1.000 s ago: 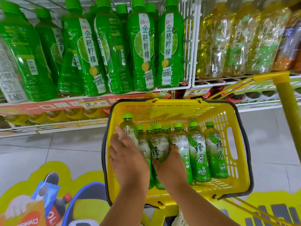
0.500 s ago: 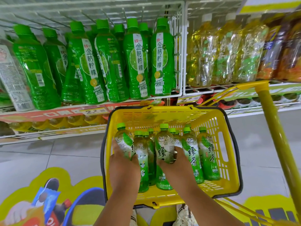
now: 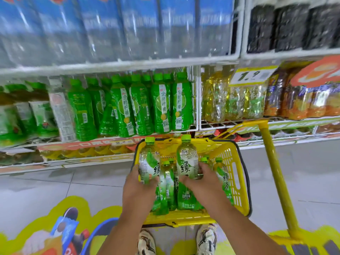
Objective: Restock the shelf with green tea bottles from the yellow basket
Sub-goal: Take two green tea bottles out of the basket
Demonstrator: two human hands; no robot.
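A yellow basket (image 3: 237, 173) stands on the floor in front of the shelf, with several green tea bottles upright inside. My left hand (image 3: 137, 190) grips one green tea bottle (image 3: 148, 162), raised above the others. My right hand (image 3: 200, 184) grips a second green tea bottle (image 3: 186, 159), also raised, its cap level with the basket's far rim. The remaining bottles (image 3: 166, 183) stand between and beside my hands. The wire shelf (image 3: 195, 100) behind the basket holds bright green bottles in a row.
A yellow handle post (image 3: 274, 172) rises at the right of the basket. Yellow and amber bottles (image 3: 217, 100) fill the shelf section to the right. Blue-labelled packs (image 3: 119, 26) sit on the shelf above. My shoes (image 3: 206, 240) stand on a floor sticker below the basket.
Both hands closed on a bottle each and lifted them out of the row in the basket. The camera tilted up, bringing the upper shelf into view.
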